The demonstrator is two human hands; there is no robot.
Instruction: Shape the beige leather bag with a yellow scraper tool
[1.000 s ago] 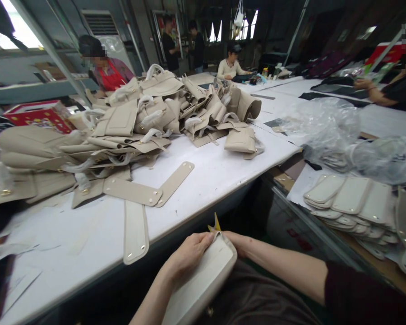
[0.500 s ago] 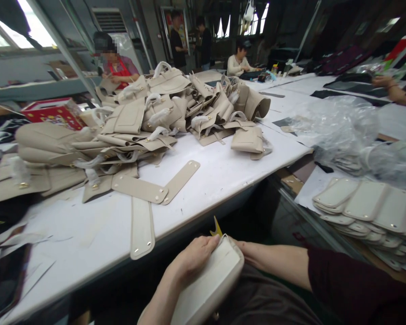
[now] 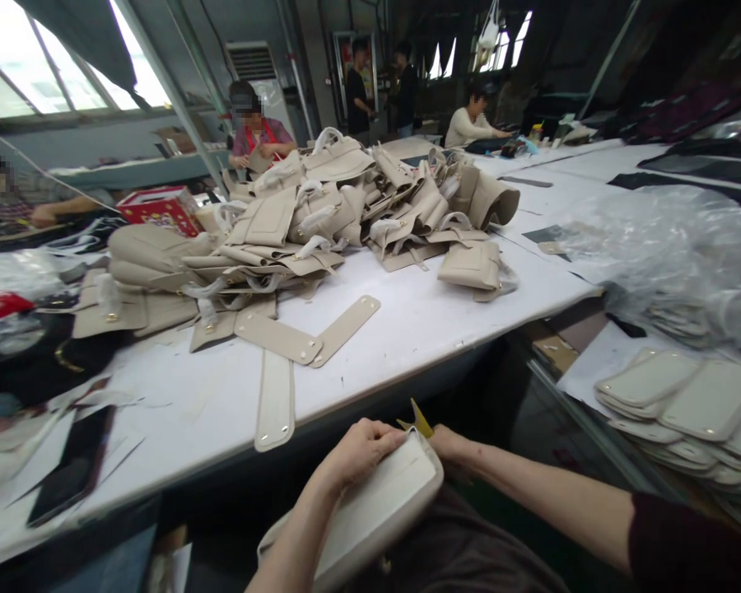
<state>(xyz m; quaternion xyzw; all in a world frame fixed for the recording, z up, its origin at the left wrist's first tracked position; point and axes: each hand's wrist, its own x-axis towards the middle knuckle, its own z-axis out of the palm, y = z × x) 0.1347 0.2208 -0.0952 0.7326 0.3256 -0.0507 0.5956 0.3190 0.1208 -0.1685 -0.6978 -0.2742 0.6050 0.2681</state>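
Observation:
An off-white bag body (image 3: 379, 511) with a stiff box shape lies across my lap, its far end pointing away from me. My left hand (image 3: 365, 451) is closed over its top left edge, fingers resting near the far end. At that far end, my right hand (image 3: 449, 447) is closed on a flat yellow piece with a notched, pointed end (image 3: 421, 418); its exact kind I cannot tell. Part of the right hand's fingers is hidden behind the bag body. On the table edge in front lie beige straps with metal studs (image 3: 277, 401).
A big heap of beige bags (image 3: 265, 218) covers the middle of the white table (image 3: 370, 362). Off-white panels (image 3: 695, 395) are stacked at the right beside clear plastic wrap (image 3: 660, 231). A dark phone (image 3: 77, 465) lies at left. Several people work around the table.
The view has swung left, so the table and heap sit further right. My right hand has come out a little from behind the bag body, showing more of the yellow piece.

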